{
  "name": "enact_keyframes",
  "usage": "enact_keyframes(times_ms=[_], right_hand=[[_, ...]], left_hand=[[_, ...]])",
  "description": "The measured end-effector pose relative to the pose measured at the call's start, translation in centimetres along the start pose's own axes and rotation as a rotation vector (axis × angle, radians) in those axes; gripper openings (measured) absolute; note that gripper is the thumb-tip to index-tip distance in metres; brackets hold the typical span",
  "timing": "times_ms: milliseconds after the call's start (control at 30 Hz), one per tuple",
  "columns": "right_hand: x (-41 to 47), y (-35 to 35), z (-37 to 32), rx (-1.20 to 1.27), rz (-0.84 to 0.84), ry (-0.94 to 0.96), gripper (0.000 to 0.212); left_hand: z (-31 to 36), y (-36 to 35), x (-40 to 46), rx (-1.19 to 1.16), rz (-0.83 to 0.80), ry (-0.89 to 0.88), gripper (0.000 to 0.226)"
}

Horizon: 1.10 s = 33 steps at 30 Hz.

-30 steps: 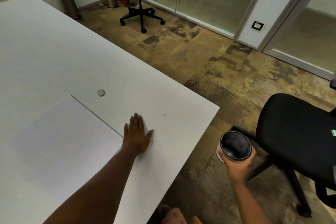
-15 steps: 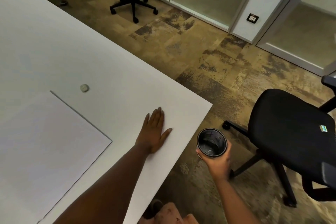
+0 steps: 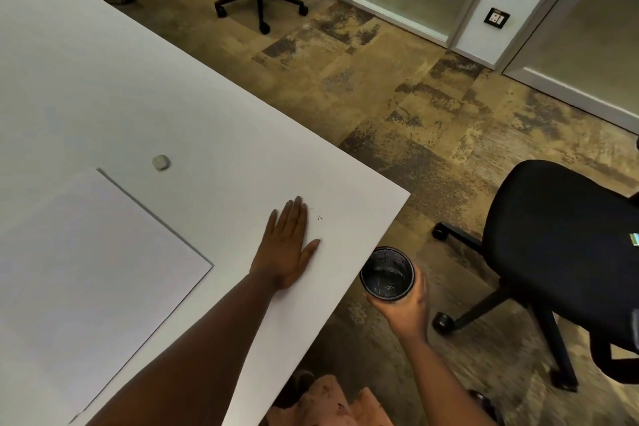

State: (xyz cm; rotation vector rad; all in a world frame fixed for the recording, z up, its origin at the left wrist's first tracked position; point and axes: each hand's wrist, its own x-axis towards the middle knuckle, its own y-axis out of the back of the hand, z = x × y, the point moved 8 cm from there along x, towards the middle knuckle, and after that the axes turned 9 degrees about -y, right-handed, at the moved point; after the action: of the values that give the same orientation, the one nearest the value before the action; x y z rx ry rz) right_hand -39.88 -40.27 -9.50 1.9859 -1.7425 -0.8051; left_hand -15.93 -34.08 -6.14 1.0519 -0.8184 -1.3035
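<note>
we see a dim, yellowish room under soft, diffuse light. the white table (image 3: 145,79) is the brightest surface; the inside of the black cup (image 3: 387,275) is murky. the left hand (image 3: 287,249) casts only a faint shadow. straight lines bow near the frame edges, and the carpet (image 3: 484,367) at lower right smears with blur.

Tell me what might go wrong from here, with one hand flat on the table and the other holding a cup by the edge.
1. The tiny specks lie by the fingertips of the left hand, not straight across from the cup. Pushed off the table, they may miss it and land on the carpet.
2. The right hand alone holds the cup in the air, so a knock against the table edge could tip it.
</note>
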Motion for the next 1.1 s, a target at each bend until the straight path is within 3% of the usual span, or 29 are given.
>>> enact_keyframes(times_ms=[167, 267, 367, 500, 633, 700, 800, 900, 967, 1033, 1100], right_hand=[[-0.1, -1.0, 0.5, 0.021, -0.063, -0.008, 0.095], [-0.2, -1.0, 0.7, 0.041, -0.062, -0.019, 0.095], [-0.2, -1.0, 1.0, 0.047, -0.067, -0.023, 0.095], [-0.3, -1.2, 1.2, 0.031, -0.073, -0.028, 0.096], [-0.6, -1.4, 1.1, 0.026, -0.074, -0.032, 0.096], [-0.6, -1.5, 1.0, 0.024, -0.078, -0.03, 0.096], [-0.5, -1.4, 1.1, 0.037, -0.078, -0.03, 0.098], [-0.5, -1.6, 1.2, 0.042, -0.078, -0.032, 0.099], [-0.7, -1.7, 1.0, 0.036, -0.079, -0.029, 0.098], [-0.8, -1.8, 1.0, 0.035, -0.081, -0.019, 0.097], [-0.8, -2.0, 1.0, 0.032, -0.087, -0.017, 0.097]], left_hand=[[2.1, 0.2, -0.6, -0.094, -0.001, -0.225, 0.081], [-0.2, 1.2, -0.5, -0.149, 0.09, -0.01, 0.086], [-1.0, 0.6, 0.1, -0.037, -0.006, 0.053, 0.107], [2.0, -0.2, 1.1, -0.003, -0.089, -0.119, 0.108], [5.5, -0.5, 0.1, -0.161, -0.086, -0.292, 0.078], [4.6, 0.2, -0.3, -0.241, 0.042, -0.211, 0.078], [-0.2, 1.7, -0.7, -0.214, 0.218, 0.153, 0.078], [-4.6, 2.3, -1.8, -0.156, 0.175, 0.475, 0.069], [-6.1, 2.3, -1.9, -0.11, 0.105, 0.534, 0.068], [-5.9, 1.7, -1.1, -0.047, 0.024, 0.422, 0.074], [-3.6, 1.5, -0.4, -0.042, -0.016, 0.157, 0.098]])
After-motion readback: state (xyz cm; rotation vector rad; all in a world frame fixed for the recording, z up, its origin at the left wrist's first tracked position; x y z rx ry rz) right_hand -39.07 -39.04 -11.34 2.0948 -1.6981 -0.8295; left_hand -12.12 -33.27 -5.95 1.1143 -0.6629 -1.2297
